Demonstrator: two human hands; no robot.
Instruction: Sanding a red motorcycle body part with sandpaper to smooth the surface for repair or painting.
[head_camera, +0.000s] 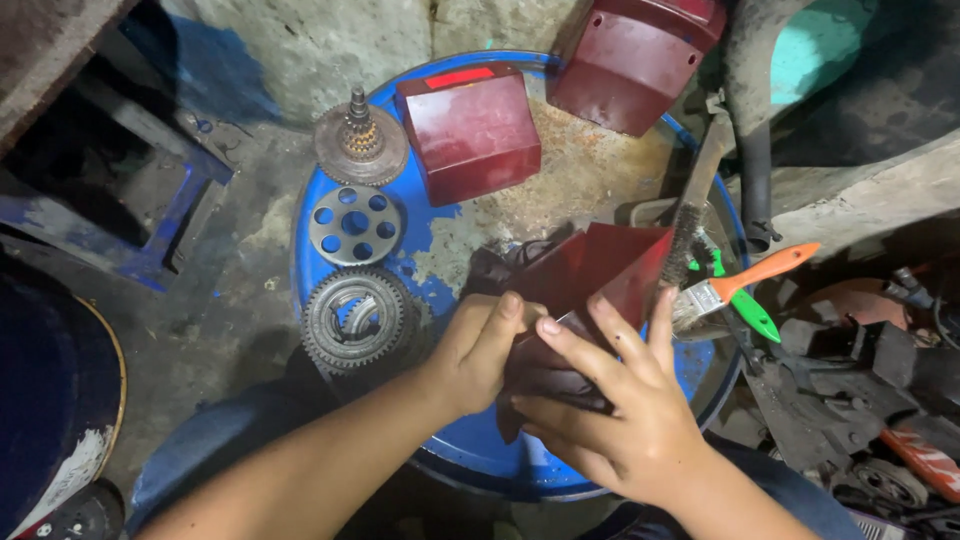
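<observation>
Fingers of the right hand (620, 400) spread over a dark red panel piece (600, 275) and grasp it; the left hand (485, 350) clenches its near edge. It sits above the blue drum top (470, 450). Behind lie 2 red covers (470, 130), 3 gears (355, 225) at left, and an orange-handled paintbrush (745, 280) at right. Dirty concrete floor (250, 230) surrounds.

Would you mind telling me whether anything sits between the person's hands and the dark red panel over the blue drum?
Nothing visible does: the left hand and right hand already grip the dark red panel directly.
</observation>
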